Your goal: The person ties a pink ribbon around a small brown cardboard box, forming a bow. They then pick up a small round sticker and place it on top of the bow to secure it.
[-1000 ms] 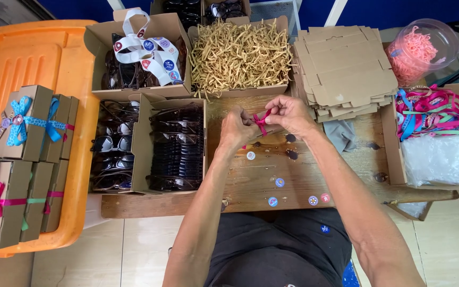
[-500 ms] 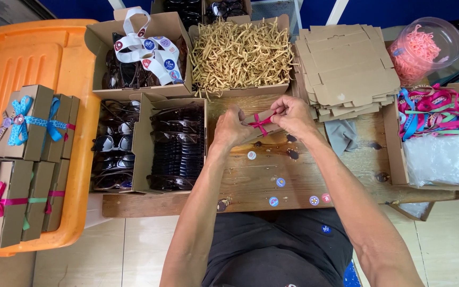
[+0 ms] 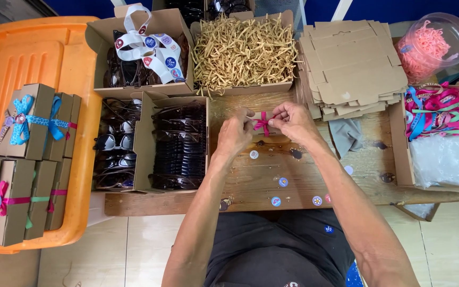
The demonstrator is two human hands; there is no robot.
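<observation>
My left hand (image 3: 235,134) and my right hand (image 3: 291,121) meet over the middle of the wooden table (image 3: 272,175). Between them lies a small brown cardboard box (image 3: 265,129) tied with a pink ribbon (image 3: 263,123). Both hands pinch the ribbon's ends at the bow on top of the box. The box is mostly hidden by my fingers.
Left of my hands stand cartons of dark sunglasses (image 3: 178,146). Behind are a box of paper shreds (image 3: 243,50), flat cardboard blanks (image 3: 351,64), a sticker roll box (image 3: 144,50). Ribbons (image 3: 439,109) lie right. An orange tray (image 3: 54,58) holds finished tied boxes (image 3: 33,122). Round stickers (image 3: 282,182) dot the table.
The ribbon was held up between my fingers above the table; now both hands have lowered and tightened it into a bow on the small box.
</observation>
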